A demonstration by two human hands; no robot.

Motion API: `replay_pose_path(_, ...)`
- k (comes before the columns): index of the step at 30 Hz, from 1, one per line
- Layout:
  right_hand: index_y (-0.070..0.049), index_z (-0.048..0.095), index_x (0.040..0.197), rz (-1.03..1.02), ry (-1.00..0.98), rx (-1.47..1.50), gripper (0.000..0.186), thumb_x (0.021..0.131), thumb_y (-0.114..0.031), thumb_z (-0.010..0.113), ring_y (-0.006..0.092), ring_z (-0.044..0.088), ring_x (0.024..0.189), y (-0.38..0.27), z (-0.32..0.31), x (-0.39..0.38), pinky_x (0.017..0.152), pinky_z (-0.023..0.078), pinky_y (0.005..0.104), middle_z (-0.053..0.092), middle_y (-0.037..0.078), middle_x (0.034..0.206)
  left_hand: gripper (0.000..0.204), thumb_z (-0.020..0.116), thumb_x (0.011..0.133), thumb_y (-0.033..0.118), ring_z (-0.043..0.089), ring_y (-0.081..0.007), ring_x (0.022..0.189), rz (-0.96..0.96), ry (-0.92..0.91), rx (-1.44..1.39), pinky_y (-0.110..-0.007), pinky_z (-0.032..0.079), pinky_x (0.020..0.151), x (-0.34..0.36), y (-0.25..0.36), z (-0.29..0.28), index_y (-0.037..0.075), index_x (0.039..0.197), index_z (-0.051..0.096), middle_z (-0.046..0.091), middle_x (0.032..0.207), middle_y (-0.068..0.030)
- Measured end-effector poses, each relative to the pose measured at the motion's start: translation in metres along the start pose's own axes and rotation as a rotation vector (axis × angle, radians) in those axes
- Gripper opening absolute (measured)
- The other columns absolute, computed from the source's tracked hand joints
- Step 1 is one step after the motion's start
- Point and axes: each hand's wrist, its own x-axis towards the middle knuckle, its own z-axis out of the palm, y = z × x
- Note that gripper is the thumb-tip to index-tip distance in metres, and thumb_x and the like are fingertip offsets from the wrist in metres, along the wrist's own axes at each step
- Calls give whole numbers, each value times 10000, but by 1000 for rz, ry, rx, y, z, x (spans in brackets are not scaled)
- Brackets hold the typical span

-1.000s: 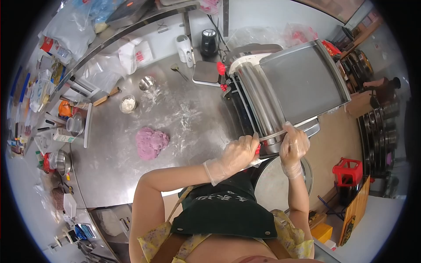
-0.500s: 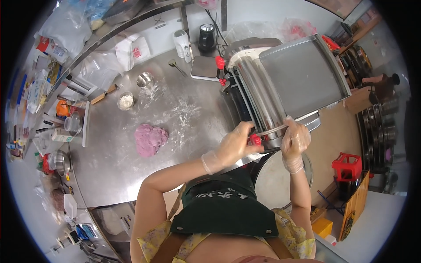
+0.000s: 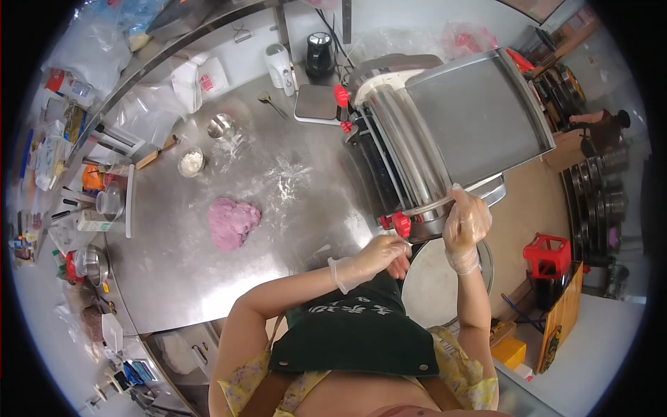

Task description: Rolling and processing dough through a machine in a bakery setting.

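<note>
My left hand (image 3: pixel 372 260), in a clear plastic glove, is just below the red knob (image 3: pixel 401 223) at the roller machine's front, fingers curled around something I cannot make out; a pinkish patch shows at the fingertips. My gloved right hand (image 3: pixel 465 226) grips the front end frame of the steel dough sheeter (image 3: pixel 424 160), beside its rollers. A lump of pink dough (image 3: pixel 233 222) lies on the floured steel table (image 3: pixel 167 271), to the left of my hands. A small bowl of white powder (image 3: pixel 191 163) and a metal cup (image 3: pixel 219 125) stand behind it.
A scale (image 3: pixel 317 104), white mixer (image 3: pixel 278 66) and black appliance (image 3: pixel 319 55) stand at the back. Shelving (image 3: pixel 128 83) holds bags and packages along the left. Below the machine is a round pale surface (image 3: pixel 445 281); a red crate (image 3: pixel 547 256) and dark pans (image 3: pixel 594 201) are at right.
My left hand has come off the machine's red knob and moved down toward me, leaving the knob exposed. My right hand stays on the frame. The view has shifted slightly.
</note>
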Motion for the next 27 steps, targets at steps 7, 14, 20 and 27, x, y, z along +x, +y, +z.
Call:
replay_pose_path(7,-16,620,1073,0,3,8,431,669,129,587,250,644,687,-1,0,2,594,459,336,702,108,878,514,784,718,245,644,-254,762,1092,633,1476,-315,552,608,-3,40,2,30,1129,561,587,998,-145)
replay_pose_path(14,-17,618,1076,13,-9,-6,427,677,132,584,249,654,702,-1,0,-2,596,458,332,706,104,882,361,579,938,345,535,-194,422,348,356,430,-298,487,442,-2,59,8,-16,926,576,595,654,-145)
replay_pose_path(20,-12,618,1091,19,-44,8,432,685,133,585,251,665,726,-2,-4,1,602,461,332,709,102,891,556,516,955,496,591,-199,496,-212,70,-195,-298,514,509,6,50,-14,-51,1043,566,643,695,-163)
replay_pose_path(27,2,618,1107,31,-99,-5,417,715,126,552,265,665,737,-3,-5,1,628,483,347,707,104,889,502,741,801,383,650,-251,620,841,595,1458,-355,526,535,-6,44,6,16,1070,530,622,697,-153)
